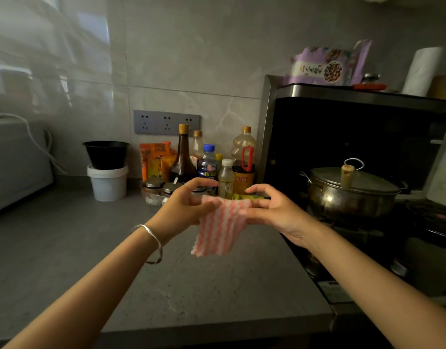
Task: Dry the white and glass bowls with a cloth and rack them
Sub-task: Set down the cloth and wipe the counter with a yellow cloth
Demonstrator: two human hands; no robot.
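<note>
Head view: a pink-and-white striped cloth (220, 227) hangs in the air between both hands, above the speckled grey bench (65, 248) and near its edge by the stove. The left hand (184, 205) pinches the cloth's upper left corner with its thumb against curled fingers, while its forefinger arches free above. The right hand (275, 210) pinches the upper right corner in the same way, with its other fingers bent loosely over the top. The cloth is stretched between the two pinches and its lower part droops, clear of the bench. A thin silver bangle (154, 243) circles the left wrist.

Just behind the hands, against the tiled wall, stands a cluster of things. It includes a tall dark sauce bottle (183, 157), a blue-capped plastic bottle (208, 162), a small white-capped bottle of pale liquid (226, 178), a large oil bottle with a red handle (243, 159), orange packets (154, 159) and metal-lidded glass jars (154, 190). To the left, a black plastic bowl (106, 153) sits upright on a white tub (108, 183). A grey socket strip (166, 122) is mounted on the wall above.

To the right, a lidded steel pot (350, 192) rests on the dark stove (355, 235). On the ledge above it are a purple food packet (325, 66) and a white paper roll (422, 70).
</note>
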